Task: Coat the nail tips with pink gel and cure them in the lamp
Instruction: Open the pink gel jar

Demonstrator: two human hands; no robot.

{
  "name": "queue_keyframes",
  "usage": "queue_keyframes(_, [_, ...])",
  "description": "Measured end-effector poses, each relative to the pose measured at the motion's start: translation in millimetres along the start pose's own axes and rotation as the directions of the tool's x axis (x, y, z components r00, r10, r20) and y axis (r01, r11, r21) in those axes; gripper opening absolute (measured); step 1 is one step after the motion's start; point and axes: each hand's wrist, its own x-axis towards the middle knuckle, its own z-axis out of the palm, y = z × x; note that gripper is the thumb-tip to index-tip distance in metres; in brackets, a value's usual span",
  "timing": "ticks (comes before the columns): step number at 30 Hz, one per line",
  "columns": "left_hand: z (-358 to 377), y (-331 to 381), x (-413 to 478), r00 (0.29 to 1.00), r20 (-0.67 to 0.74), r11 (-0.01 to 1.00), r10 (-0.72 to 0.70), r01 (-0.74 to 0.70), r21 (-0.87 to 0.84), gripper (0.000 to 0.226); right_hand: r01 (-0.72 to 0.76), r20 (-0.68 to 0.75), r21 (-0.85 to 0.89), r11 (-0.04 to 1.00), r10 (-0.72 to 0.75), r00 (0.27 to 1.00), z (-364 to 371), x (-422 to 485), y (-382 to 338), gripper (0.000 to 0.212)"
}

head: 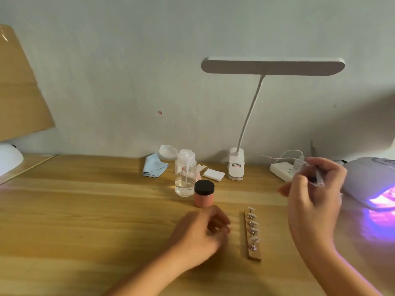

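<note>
left grip (198, 231) loosely curled, empty, on surface (85, 210) | right grip (314, 193) raised, pinching thin brush (318, 178) | gel jar (204, 194), lid on, just beyond left grip: likely light, slick, hold body, twist lid | nail tips (253, 227) between grips: flimsy, lift by wooden strip (255, 256)

Both forearms are seen uncovered; the left grip (201, 229) and the right grip (314, 189) are left bare and are rendered slightly blurred.

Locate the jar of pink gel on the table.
In the head view, the jar of pink gel stands mid-frame, lid on, just right of the clear pump bottle and just beyond the left hand.
</note>
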Motion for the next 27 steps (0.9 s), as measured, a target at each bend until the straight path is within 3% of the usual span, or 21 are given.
queue_keyframes(4, [-7.3, -13.1, 5.5, 0.985, -0.163, 0.995, -0.054, 0.066, 0.069, 0.009, -0.112, 0.305, -0.387, 0.915, 0.242, 0.921, -30.3, -45.3, 6.0, 0.043])
queue_keyframes(6, [-8.8, -19.1, 8.4, 0.977, -0.207, 0.994, -0.058, 0.075, 0.076, 0.012, -0.055, 0.413, -0.549, 0.834, 0.328, 0.85, -34.7, -59.8, 11.0, 0.061])
queue_keyframes(9, [-13.7, -25.3, 11.7, 0.962, -0.264, 0.991, -0.073, 0.101, 0.093, 0.021, 0.096, 0.522, -0.654, 0.751, 0.355, 0.776, -26.6, -62.7, 16.5, 0.083])
queue_keyframes(14, [-25.4, -36.4, 19.4, 0.929, -0.35, 0.971, -0.12, 0.184, 0.155, 0.047, 0.129, 0.574, -0.605, 0.786, 0.317, 0.755, -22.4, -53.8, 37.1, 0.078])
queue_keyframes(17, [-31.3, -42.3, 27.1, 0.946, -0.263, 0.961, -0.192, 0.236, 0.145, 0.052, 0.148, 0.583, -0.597, 0.788, 0.299, 0.756, -24.1, -32.1, 55.1, 0.075])
queue_keyframes(21, [-33.1, -42.3, 38.1, 0.952, -0.142, 0.946, -0.27, 0.29, 0.142, 0.064, 0.069, 0.571, -0.587, 0.807, 0.352, 0.742, -16.6, -0.3, 76.5, 0.066])
queue_keyframes(24, [-26.5, -35.2, 45.4, 0.952, -0.141, 0.944, -0.272, 0.292, 0.15, 0.066, 0.062, 0.55, -0.562, 0.825, 0.317, 0.772, -11.6, 8.0, 90.7, 0.064])
queue_keyframes(27, [-11.6, -29.3, 50.5, 0.943, -0.238, 0.928, -0.233, 0.289, 0.234, 0.06, 0.062, 0.528, -0.502, 0.862, 0.249, 0.812, -12.1, 7.0, 98.5, 0.066])
